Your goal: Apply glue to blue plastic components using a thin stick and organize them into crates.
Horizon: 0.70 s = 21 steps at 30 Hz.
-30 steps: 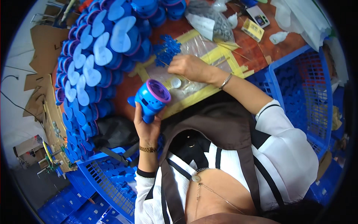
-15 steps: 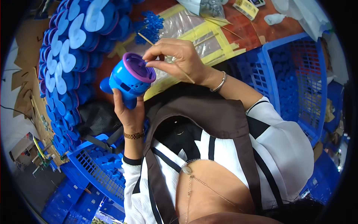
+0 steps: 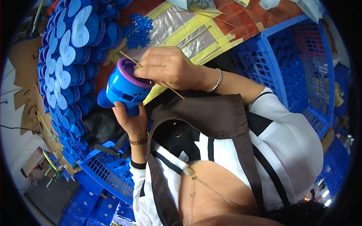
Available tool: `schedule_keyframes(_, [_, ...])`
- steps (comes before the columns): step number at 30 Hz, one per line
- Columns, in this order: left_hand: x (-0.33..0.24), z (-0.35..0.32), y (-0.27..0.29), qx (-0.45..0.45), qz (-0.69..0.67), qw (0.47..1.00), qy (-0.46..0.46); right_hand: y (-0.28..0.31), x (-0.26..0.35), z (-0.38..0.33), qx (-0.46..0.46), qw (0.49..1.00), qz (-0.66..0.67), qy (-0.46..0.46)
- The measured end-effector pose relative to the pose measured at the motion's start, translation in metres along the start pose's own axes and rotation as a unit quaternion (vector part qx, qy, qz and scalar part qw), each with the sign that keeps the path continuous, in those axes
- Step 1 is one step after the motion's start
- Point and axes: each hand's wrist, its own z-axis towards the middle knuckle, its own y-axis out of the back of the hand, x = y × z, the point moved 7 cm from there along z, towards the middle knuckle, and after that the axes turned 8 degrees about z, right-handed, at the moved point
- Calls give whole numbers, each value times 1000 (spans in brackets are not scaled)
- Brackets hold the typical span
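Note:
My left hand (image 3: pixel 132 122) is closed around the underside of a shiny blue plastic cup-like part (image 3: pixel 122 88). This part has a purple rim, rounded lobes at its base and small holes in its side, and its mouth tilts toward my right hand. My right hand (image 3: pixel 164 67) is closed, with its fingertips reaching in over the rim; they hide much of the inside. A thin wooden stick (image 3: pixel 174 90) passes through the right hand, poking out at both ends. Whether those fingertips also hold something small cannot be seen.
Many similar blue parts (image 3: pixel 68 52) are stacked at the left. Small blue pieces (image 3: pixel 138 32) lie heaped on the red table beside a yellow-taped clear sheet (image 3: pixel 169 22). Blue crates of parts stand at the right (image 3: pixel 277 71) and lower left (image 3: pixel 96 177).
My right hand has moved down and left, and its fingertips now reach into the cup-like part's mouth. The stick moved with it. The whole view has shifted slightly.

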Motion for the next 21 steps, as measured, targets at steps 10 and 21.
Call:
schedule_keyframes(10, [1, 4, 16, 27, -5, 998, -64, 8, -2, 2, -95, 992, 74, -20])
schedule_keyframes(21, [0, -3, 28, 0, 140, 980, -138, 10, -7, -2, -116, 981, 121, -93])
